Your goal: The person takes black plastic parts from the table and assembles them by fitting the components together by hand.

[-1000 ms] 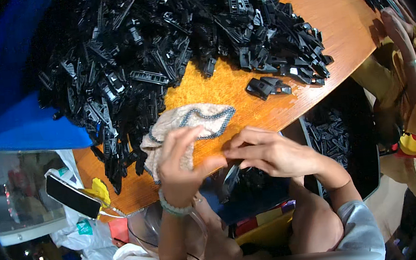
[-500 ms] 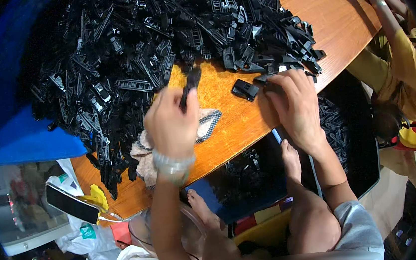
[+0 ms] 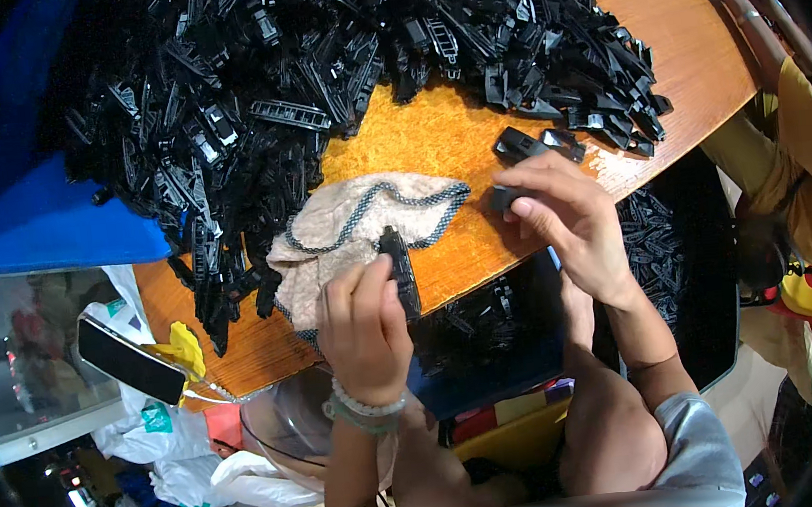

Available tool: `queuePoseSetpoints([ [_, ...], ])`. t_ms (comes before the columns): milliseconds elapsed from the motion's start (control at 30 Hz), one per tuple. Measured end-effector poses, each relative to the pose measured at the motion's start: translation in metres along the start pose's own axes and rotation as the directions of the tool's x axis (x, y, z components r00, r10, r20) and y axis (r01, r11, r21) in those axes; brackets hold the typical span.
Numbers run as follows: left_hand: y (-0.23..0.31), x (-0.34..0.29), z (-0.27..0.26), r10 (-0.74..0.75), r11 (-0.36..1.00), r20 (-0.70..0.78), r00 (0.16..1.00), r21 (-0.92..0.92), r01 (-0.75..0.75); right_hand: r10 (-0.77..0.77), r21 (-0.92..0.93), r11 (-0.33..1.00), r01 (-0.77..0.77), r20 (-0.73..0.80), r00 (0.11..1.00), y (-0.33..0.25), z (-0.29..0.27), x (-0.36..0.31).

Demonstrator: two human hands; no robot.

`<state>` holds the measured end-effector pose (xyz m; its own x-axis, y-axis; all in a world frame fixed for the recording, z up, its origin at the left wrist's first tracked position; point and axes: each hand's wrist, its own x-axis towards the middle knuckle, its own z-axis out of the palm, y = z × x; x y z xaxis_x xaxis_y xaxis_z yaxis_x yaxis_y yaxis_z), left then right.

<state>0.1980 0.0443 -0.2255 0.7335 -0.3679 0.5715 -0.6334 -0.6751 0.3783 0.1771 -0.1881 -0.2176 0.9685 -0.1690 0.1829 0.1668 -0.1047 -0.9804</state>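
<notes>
A long black plastic part (image 3: 399,274) is gripped in my left hand (image 3: 365,334), its fingers closed round the lower end. This hand is at the table's front edge, over the corner of a beige cloth (image 3: 340,223) with a checked border. My right hand (image 3: 574,223) pinches a small dark piece (image 3: 508,197) between thumb and fingers, just above the tabletop. Beyond the right hand lie two loose black parts (image 3: 517,146). A large heap of black plastic parts (image 3: 301,78), some shaped like ladders and small vehicles, covers the far side.
The orange wooden table (image 3: 453,132) runs off to the far right, where another person's arms (image 3: 745,16) reach over it. A phone (image 3: 130,358) stands at the left edge beside a yellow holder (image 3: 185,348). Under the table, a dark bin (image 3: 655,249) holds more black parts.
My left hand has come back from the heap towards the front edge with the long black part. My right hand has lifted slightly and now shows a small dark piece. More of the cloth is visible.
</notes>
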Motion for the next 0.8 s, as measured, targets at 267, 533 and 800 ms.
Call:
queuePoseSetpoints([
  [267,-0.004,0.035,-0.024,0.155,0.975,0.315,0.936,0.104,-0.196,0.181,0.187,0.967,-0.171,-0.041,0.983,-0.003,0.009,-0.008],
  [533,-0.026,0.052,-0.076,-0.064,0.909,0.430,0.900,0.398,-0.125,0.050,0.135,0.990,-0.045,-0.034,0.998,-0.003,0.012,-0.004],
  [800,-0.034,0.034,-0.055,-0.175,0.980,0.347,0.921,0.155,0.128,-0.026,0.019,0.999,0.028,-0.098,0.995,0.004,0.010,-0.007],
])
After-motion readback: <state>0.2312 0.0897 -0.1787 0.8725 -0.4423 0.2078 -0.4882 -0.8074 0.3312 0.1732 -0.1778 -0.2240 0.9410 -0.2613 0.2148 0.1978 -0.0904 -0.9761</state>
